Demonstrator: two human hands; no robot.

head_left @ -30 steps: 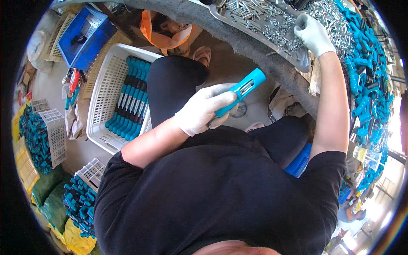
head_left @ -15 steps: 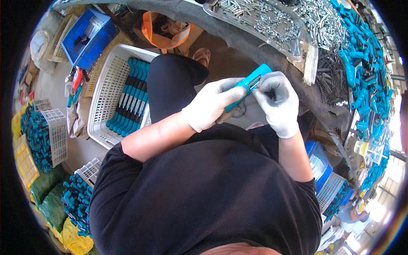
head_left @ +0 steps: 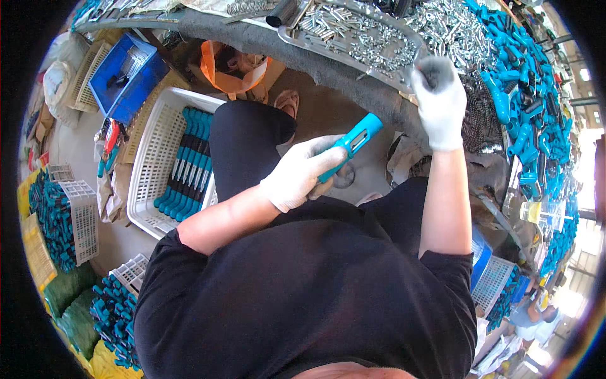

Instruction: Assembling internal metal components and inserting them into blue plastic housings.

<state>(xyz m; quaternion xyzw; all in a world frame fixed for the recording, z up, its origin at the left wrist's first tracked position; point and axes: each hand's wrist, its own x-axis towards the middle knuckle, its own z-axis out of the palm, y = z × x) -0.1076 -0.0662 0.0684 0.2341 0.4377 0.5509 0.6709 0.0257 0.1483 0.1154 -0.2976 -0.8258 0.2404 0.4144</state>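
Note:
My left hand (head_left: 302, 172), in a white glove, is wrapped round a teal plastic tool handle (head_left: 358, 140). The handle tilts up to the right, and an elongated slot with metal inside shows near its upper end. My right hand (head_left: 440, 101), also gloved and stained dark at the fingertips, is raised at the near edge of the workbench. Its fingers are curled in beside the metal tray (head_left: 413, 50) of small silvery parts, and whatever may be between them is hidden.
Left of my leg, a white basket (head_left: 142, 183) holds a row of teal-and-black tools (head_left: 189, 165). A blue bin (head_left: 126, 79) and an orange bag (head_left: 232, 81) stand beyond. Black springs (head_left: 483, 123) and piled teal handles (head_left: 527, 95) lie on the bench at right.
My right hand has left the teal handle and moved up and right to the tray's edge. My left hand still grips the handle, slightly lower and further left.

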